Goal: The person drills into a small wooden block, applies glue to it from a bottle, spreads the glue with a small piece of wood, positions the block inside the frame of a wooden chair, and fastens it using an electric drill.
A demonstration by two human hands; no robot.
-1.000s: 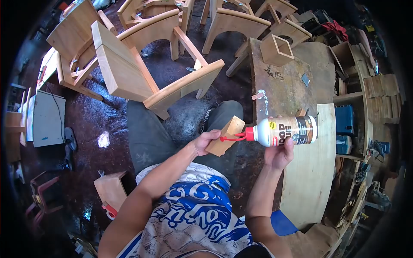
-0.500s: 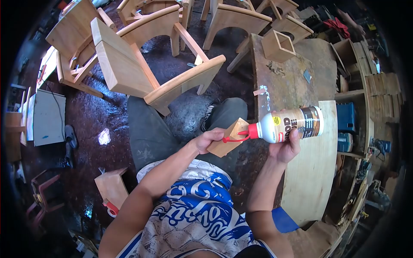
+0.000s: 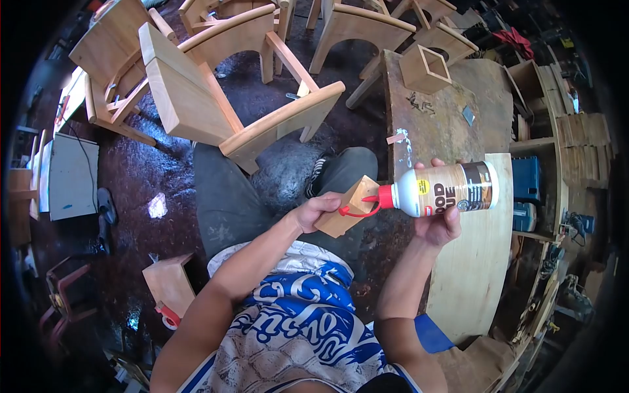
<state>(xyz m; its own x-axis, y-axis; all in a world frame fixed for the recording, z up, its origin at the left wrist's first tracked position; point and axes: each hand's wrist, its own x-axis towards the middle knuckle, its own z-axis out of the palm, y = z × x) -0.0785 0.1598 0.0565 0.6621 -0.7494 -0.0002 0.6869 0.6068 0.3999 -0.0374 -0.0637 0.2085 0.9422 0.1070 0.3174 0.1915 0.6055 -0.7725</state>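
Note:
My left hand (image 3: pixel 318 213) grips a small wooden block (image 3: pixel 345 219) above my lap, thumb on top, with the fingers hidden beneath it. In my right hand (image 3: pixel 438 226) lies a white wood glue bottle (image 3: pixel 449 190), held on its side with the label facing me. Its red nozzle (image 3: pixel 383 197) points left and overlaps the block's end face in this view. A red cap strap loops below the nozzle, across the block.
A wooden chair frame (image 3: pixel 282 124) stands right before my knees, with several more behind it. At right is a worn workbench (image 3: pixel 452 124) bearing an open wooden box (image 3: pixel 424 69) and a pale board (image 3: pixel 468 275). Another wooden piece (image 3: pixel 169 283) and a red tape roll (image 3: pixel 169 318) are at lower left.
The glue bottle has shifted slightly right and turned a little about its length, showing more of the label. The block and my left hand stay nearly still.

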